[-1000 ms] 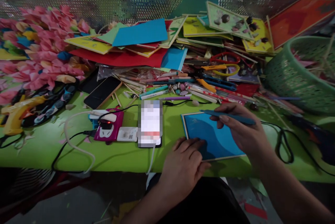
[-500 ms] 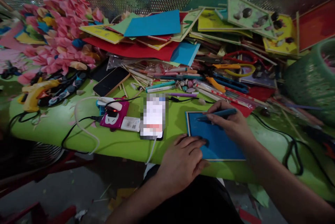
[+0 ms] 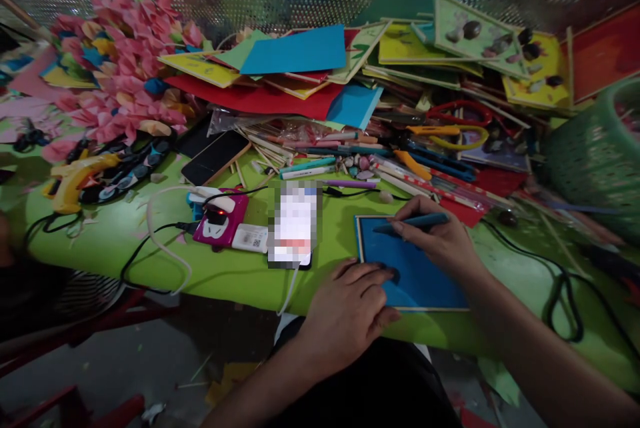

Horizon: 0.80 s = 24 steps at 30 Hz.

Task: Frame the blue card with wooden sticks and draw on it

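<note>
while the left hand [image 3: 353,305] lies palm down, fingers loosely spread over the lower left corner of a blue panel [image 3: 425,281], gripping nothing, the right hand [image 3: 443,235] pinches a blue pen [image 3: 425,220] near its tip, likely for control. the tip slants toward the panel's upper left; whether it touches, i cannot tell. the hands are apart. the panel lies flat at the front of the table [image 3: 225,281], before the person, probably for easy reach, and the left hand seems to steady it against sliding.

the panel looks like smooth, matte card, four-sided, edged with thin pale strips [image 3: 359,241], perhaps wood. the table's green surface has a soft sheen. left of the panel, a lit phone [image 3: 295,221] trails a white cable [image 3: 289,289]. farther back are crinkled pink flowers [image 3: 125,48], seemingly paper, dark rounded stones [image 3: 471,29] on a framed card [image 3: 447,15], and a perforated green basket [image 3: 580,161] at right.
</note>
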### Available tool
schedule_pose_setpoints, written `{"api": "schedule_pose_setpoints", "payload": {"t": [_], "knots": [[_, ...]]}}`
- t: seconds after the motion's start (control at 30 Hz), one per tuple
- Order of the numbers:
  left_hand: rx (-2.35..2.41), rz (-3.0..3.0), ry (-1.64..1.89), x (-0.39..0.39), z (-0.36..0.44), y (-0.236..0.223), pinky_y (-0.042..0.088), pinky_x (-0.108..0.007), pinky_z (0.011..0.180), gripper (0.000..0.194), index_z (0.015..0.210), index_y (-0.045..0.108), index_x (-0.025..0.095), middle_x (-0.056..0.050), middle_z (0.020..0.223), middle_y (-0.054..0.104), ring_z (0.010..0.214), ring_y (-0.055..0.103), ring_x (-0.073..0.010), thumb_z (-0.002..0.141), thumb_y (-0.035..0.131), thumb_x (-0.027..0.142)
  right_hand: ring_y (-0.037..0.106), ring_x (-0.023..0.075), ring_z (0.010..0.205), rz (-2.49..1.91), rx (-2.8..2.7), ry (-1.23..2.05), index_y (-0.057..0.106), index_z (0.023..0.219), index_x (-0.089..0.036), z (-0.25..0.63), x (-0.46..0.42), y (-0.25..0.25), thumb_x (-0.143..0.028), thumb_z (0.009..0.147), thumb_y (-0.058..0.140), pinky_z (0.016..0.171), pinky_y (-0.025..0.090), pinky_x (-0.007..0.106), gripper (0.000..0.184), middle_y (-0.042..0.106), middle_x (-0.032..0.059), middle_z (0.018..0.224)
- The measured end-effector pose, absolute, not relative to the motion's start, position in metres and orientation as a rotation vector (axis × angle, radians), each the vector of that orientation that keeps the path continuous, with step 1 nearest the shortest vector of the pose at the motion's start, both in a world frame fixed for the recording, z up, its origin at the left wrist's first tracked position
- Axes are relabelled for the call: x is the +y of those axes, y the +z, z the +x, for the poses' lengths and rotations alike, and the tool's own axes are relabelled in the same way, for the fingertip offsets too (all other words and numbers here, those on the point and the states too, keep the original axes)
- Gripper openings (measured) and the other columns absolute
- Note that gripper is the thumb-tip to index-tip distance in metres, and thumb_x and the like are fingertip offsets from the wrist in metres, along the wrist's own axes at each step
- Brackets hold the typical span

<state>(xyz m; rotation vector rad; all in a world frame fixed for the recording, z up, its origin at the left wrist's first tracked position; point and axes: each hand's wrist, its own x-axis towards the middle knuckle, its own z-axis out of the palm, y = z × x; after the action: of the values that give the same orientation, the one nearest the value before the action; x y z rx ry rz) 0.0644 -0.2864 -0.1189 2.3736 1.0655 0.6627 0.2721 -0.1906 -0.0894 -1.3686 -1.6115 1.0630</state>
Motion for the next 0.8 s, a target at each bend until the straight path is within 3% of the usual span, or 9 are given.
{"api": "schedule_pose_setpoints", "payload": {"t": [0.8], "knots": [[1.063, 2.35, 0.67, -0.2873, 0.0638, -0.1182, 0.042, -0.04, 0.119, 0.027, 0.11, 0.066, 0.02, -0.001, 0.14, 0.069, 0.135, 0.058, -0.017, 0.106, 0.052, 0.042, 0.06, 0.0206, 0.071, -1.36, -1.668, 1.026, 0.067, 0.078, -0.026, 0.272, -0.1896, -0.0909, -0.042, 0.083, 0.078, 0.063, 0.048, 0.036, 0.02, 0.066, 0.0021, 0.076]]}}
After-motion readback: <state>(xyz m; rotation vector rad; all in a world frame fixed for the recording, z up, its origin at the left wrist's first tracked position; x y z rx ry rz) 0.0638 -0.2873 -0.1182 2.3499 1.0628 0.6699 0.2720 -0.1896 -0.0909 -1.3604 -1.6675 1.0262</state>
